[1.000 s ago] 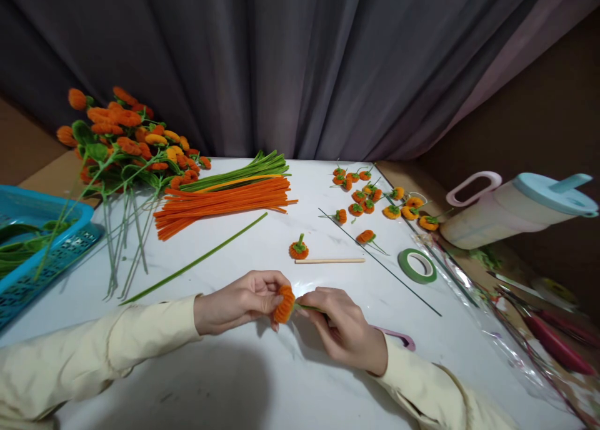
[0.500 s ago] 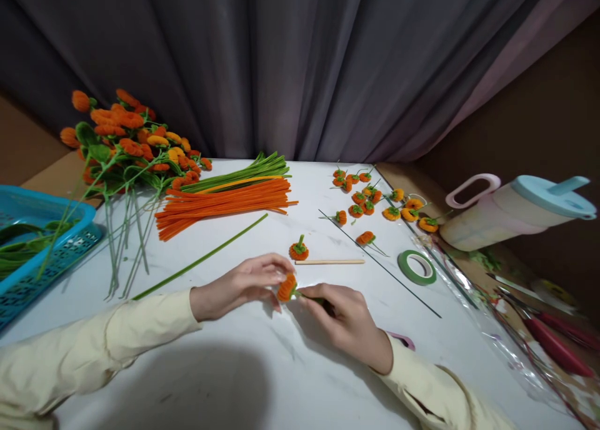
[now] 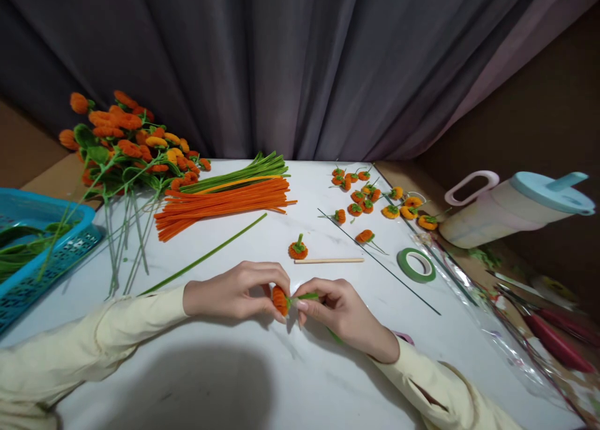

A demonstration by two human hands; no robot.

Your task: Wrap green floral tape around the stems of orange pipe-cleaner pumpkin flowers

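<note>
Just above the white table [image 3: 262,380], my left hand [image 3: 234,290] pinches a small orange pipe-cleaner pumpkin [image 3: 280,300] by its side. My right hand [image 3: 340,311] pinches the green pipe-cleaner stem [image 3: 305,297] sticking out of that pumpkin, fingers closed on it. The two hands meet at the table's near middle. A finished orange pumpkin with a green stem [image 3: 298,249] and a thin wooden stick [image 3: 329,260] lie just beyond my fingers.
Orange pipe cleaners [image 3: 225,203] and green ones [image 3: 244,170] lie behind. A bunch of orange flowers [image 3: 124,145] sits far left beside a blue basket [image 3: 44,239]. Several small pumpkins [image 3: 370,195], a green tape roll [image 3: 416,265], a long wire [image 3: 379,262] and a jug [image 3: 513,208] are on the right.
Both hands drew slightly nearer and turned the pumpkin; it now shows edge-on and smaller. My right fingers shifted up along the green stem to pinch it close to the pumpkin.
</note>
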